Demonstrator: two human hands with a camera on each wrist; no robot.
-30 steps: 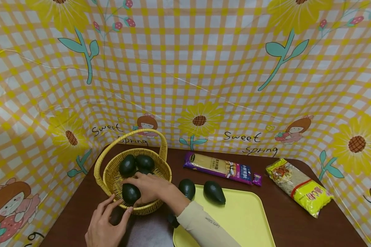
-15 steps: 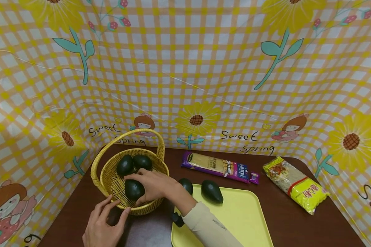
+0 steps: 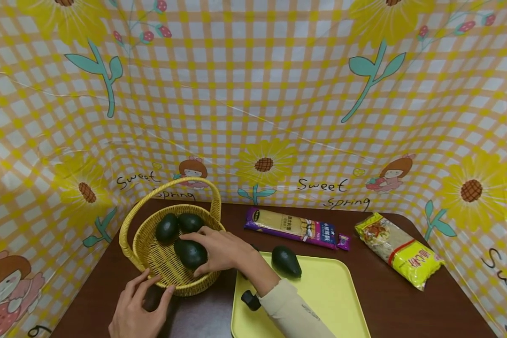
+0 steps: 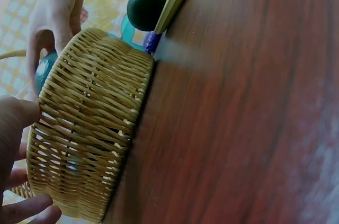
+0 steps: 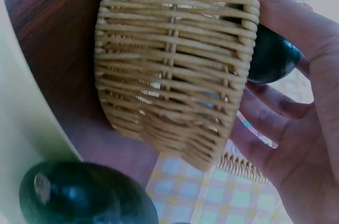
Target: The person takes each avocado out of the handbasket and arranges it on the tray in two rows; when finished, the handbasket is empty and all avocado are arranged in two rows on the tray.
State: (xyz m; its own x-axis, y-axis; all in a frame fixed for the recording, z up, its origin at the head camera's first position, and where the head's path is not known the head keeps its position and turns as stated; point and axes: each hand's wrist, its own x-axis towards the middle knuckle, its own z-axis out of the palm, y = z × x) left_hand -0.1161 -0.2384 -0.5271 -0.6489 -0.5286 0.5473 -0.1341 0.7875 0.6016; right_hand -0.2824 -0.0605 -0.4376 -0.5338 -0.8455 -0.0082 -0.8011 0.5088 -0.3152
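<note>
"Green avocado (image 3: 190, 255), lower left of frame: how is it held?"
"Gripped by the right hand (image 3: 225, 248), inside the wicker basket (image 3: 162, 259), which is touched by the left hand (image 3: 136, 307), fingers relaxed."

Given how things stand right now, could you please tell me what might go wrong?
The held avocado could slip from the right hand and bump the two other avocados in the basket. The right sleeve, reaching across the tray, might brush the avocado by the tray's far edge.
</note>
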